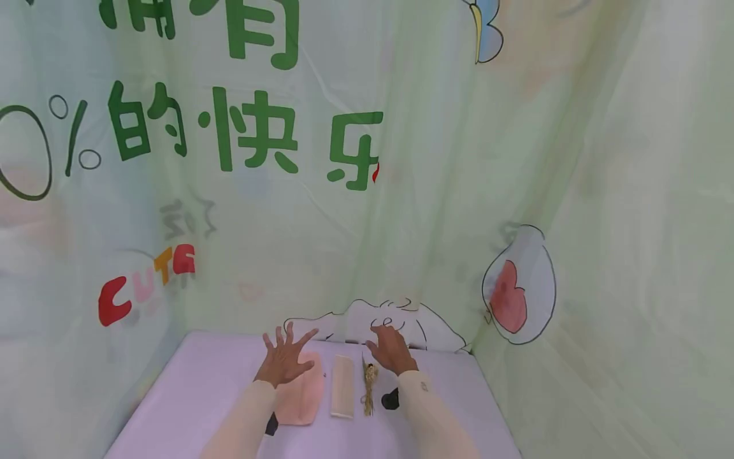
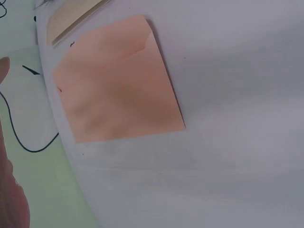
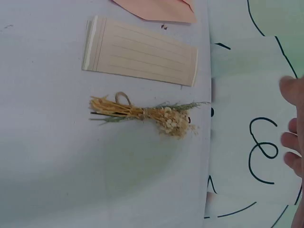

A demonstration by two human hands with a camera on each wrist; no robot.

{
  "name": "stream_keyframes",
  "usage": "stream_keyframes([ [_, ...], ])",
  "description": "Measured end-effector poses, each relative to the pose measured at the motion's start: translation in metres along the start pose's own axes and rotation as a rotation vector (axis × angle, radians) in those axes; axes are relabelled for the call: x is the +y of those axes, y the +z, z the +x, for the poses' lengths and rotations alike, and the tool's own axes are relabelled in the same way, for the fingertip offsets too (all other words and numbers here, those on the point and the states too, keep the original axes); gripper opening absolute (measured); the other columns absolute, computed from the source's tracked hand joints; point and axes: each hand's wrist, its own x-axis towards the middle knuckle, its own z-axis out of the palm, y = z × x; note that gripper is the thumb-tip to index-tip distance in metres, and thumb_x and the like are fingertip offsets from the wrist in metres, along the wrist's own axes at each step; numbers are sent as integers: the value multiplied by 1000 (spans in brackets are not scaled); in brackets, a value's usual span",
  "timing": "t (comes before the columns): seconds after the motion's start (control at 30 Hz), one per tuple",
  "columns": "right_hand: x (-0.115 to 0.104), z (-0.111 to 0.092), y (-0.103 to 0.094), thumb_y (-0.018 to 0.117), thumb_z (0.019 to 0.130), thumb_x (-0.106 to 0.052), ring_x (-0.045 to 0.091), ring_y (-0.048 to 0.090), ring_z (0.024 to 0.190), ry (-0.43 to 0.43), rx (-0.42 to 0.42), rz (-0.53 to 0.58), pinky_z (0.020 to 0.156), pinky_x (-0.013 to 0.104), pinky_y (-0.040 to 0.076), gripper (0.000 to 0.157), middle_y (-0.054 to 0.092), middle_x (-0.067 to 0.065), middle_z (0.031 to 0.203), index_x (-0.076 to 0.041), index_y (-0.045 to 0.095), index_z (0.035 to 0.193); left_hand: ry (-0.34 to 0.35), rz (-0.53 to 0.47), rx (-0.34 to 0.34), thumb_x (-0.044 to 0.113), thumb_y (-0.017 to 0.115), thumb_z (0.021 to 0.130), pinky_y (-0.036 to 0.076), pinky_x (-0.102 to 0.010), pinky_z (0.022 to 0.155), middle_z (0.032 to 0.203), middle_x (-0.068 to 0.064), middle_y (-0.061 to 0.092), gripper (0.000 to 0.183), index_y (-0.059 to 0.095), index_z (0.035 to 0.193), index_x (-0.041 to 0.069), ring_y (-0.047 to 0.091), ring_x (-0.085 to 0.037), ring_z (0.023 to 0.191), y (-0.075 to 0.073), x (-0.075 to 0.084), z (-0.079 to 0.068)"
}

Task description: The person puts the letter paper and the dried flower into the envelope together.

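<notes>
My left hand (image 1: 283, 360) hovers with fingers spread over a pink paper envelope (image 1: 302, 398), holding nothing. In the left wrist view the whole envelope (image 2: 118, 90) lies flat, and a bit of the hand shows at the left edge. A stack of lined writing paper (image 1: 342, 389) lies right of the envelope. Beside it is a small tied bunch of dried flowers (image 3: 164, 118), stems toward the near side. Beyond the flowers, my right hand (image 1: 392, 352) is held up with loosely bent fingers, nothing in its grasp.
All these things lie on a table with a pale lilac cover (image 1: 218, 376). Behind it hangs a pale green curtain (image 1: 436, 242) with printed letters and drawings. A small black object (image 1: 390, 400) shows beside the right wrist, another (image 1: 272, 424) by the left forearm.
</notes>
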Motion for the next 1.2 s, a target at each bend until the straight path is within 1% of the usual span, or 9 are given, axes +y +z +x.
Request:
stream_keyframes([
  [0.2, 1, 4, 19, 78, 100, -14, 38, 79, 101, 36, 106, 9, 88, 51, 64, 23, 81, 20, 110, 4, 78, 113, -52, -33, -68, 48, 77, 96, 31, -95, 105, 160, -44, 44, 72, 53, 159, 24, 47, -73, 140, 10, -1, -11],
  [0.5, 6, 6, 50, 81, 97, -14, 24, 72, 80, 131, 42, 50, 76, 46, 62, 17, 80, 15, 95, 3, 79, 101, -119, -165, -181, 43, 75, 99, 25, -96, 108, 163, -46, 38, 70, 49, 162, 22, 39, -76, 144, 21, -7, -20],
  [0.6, 7, 4, 62, 81, 97, -13, 20, 67, 76, 186, 1, 109, 71, 41, 59, 16, 79, 13, 95, 3, 79, 102, -123, -241, -161, 40, 74, 99, 22, -97, 108, 161, -49, 36, 70, 47, 163, 25, 37, -78, 143, 30, -12, -26],
  [0.67, 7, 2, 70, 81, 97, -12, 19, 62, 72, 214, -19, 137, 66, 35, 55, 14, 77, 10, 89, 2, 79, 99, -102, -268, -103, 45, 69, 103, 25, -98, 103, 160, -50, 36, 69, 42, 166, 33, 38, -81, 139, 50, -20, -31],
  [0.8, 9, 0, 85, 79, 97, -9, 17, 57, 65, 232, -28, 183, 58, 30, 46, 11, 71, 7, 77, 1, 78, 93, -107, -269, -57, 39, 70, 102, 27, -99, 99, 157, -51, 38, 67, 45, 163, 33, 40, -82, 133, 74, -26, -38],
  [0.9, 9, 1, 93, 78, 98, -9, 17, 57, 66, 252, -33, 217, 59, 30, 46, 11, 69, 7, 79, 1, 76, 95, -162, -257, -132, 29, 76, 99, 25, -98, 103, 159, -50, 38, 65, 52, 159, 23, 39, -81, 137, 72, -21, -38],
  [1.07, 9, 2, 109, 80, 96, -8, 20, 60, 66, 299, -47, 253, 61, 34, 51, 13, 69, 11, 80, 2, 72, 93, -224, -233, -223, 25, 75, 101, 24, -97, 106, 161, -47, 37, 60, 55, 156, 20, 39, -77, 139, 73, -15, -43],
  [1.1, 22, 3, 125, 80, 97, -14, 19, 60, 68, 261, -29, 254, 61, 34, 51, 17, 69, 9, 82, 0, 72, 91, -235, -248, -234, 23, 75, 101, 23, -97, 106, 161, -47, 36, 59, 55, 156, 20, 38, -77, 140, 74, -14, -45],
  [1.2, 29, -1, 140, 83, 94, -13, 22, 62, 68, 265, -32, 274, 60, 38, 55, 20, 67, 11, 83, 1, 71, 88, -267, -306, -270, 20, 72, 100, 18, -98, 108, 163, -47, 33, 56, 56, 154, 16, 35, -77, 141, 74, -11, -50],
])
